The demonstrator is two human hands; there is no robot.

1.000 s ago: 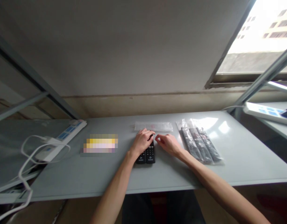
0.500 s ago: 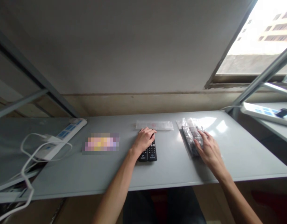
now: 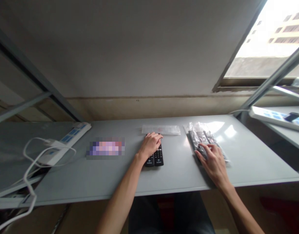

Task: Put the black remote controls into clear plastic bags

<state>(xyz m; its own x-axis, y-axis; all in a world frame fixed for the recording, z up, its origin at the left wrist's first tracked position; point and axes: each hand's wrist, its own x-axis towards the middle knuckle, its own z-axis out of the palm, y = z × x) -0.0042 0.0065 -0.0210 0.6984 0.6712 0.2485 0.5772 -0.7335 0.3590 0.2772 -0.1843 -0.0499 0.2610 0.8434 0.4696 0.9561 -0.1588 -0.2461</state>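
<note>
On the desk, two black remote controls (image 3: 158, 158) lie side by side, their lower ends towards me. My left hand (image 3: 151, 144) is closed over their upper part, fingers bent across the top and the thumb hidden. To the right lie several dark remote controls in clear plastic bags (image 3: 197, 139), set next to each other. My right hand (image 3: 212, 161) rests over their near ends with its fingers apart and slightly bent, thumb at the left edge. A flat clear plastic bag (image 3: 161, 130) lies just beyond the bare remotes.
A blurred-out flat item (image 3: 105, 148) lies left on the grey desk (image 3: 91, 185). A white power strip (image 3: 73, 135) with a white cable (image 3: 30, 188) stands at the left edge. Another power strip (image 3: 273, 115) is at the right, beside a metal frame bar (image 3: 263, 84).
My right hand has shifted a little left and towards me over the bagged remotes, so more of them shows. My left hand keeps its place on the bare remotes.
</note>
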